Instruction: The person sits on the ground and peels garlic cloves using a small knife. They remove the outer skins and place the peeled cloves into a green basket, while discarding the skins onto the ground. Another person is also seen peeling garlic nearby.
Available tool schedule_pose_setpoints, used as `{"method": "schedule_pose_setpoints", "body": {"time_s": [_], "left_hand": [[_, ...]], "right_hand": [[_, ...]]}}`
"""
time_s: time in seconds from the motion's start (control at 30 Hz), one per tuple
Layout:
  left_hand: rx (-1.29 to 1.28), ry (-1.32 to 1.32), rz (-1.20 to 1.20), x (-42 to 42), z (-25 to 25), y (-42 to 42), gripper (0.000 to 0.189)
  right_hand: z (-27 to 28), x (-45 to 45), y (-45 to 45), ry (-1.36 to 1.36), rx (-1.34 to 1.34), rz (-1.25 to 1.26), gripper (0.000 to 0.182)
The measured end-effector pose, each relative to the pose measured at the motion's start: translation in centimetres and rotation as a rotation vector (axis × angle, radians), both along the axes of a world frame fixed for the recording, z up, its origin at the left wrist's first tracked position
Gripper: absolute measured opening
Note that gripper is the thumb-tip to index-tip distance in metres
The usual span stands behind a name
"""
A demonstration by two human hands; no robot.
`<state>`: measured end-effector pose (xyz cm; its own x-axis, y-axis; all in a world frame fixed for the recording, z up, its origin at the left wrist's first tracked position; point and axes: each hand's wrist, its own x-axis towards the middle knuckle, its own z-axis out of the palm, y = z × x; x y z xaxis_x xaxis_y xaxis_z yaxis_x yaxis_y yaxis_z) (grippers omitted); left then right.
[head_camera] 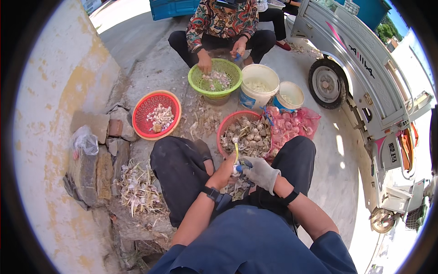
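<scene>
Between my knees, my bare left hand grips a white garlic bulb, and a yellow-green stalk sticks up beside its fingers. My right hand, in a pale grey work glove, meets it from the right. A small blue object shows at the gloved fingertips; its kind is unclear. Just beyond my hands, a red plastic basket holds many unpeeled garlic bulbs with dry stalks. Against its right side lies a red mesh sack of garlic bulbs. Dry peelings lie below my hands.
A red colander of cloves stands at left, near stones and a husk heap. Opposite, a person reaches into a green colander. Two white buckets hold peeled cloves. A cargo tricycle stands right.
</scene>
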<state>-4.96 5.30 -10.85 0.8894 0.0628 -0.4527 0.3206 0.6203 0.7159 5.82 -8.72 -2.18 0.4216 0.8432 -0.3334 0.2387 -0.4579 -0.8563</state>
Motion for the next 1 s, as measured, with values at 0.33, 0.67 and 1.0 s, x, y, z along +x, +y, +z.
{"method": "schedule_pose_setpoints", "body": {"time_s": [0.33,0.67,1.0], "left_hand": [[0.086,0.081,0.007,-0.2,1.4,-0.5,0.062],[0.278,0.163,-0.004,0.3,2.2,-0.4,0.069],[0.782,-0.021,0.121,0.6,-1.2,-0.3,0.066]], "right_hand": [[-2.3,0.2,0.2,0.187,0.04,-0.112,0.02],[0.1,0.1,1.3,-0.043,-0.174,0.039,0.017],[-4.3,-1.4,1.3,-0.128,0.062,-0.137,0.025]]}}
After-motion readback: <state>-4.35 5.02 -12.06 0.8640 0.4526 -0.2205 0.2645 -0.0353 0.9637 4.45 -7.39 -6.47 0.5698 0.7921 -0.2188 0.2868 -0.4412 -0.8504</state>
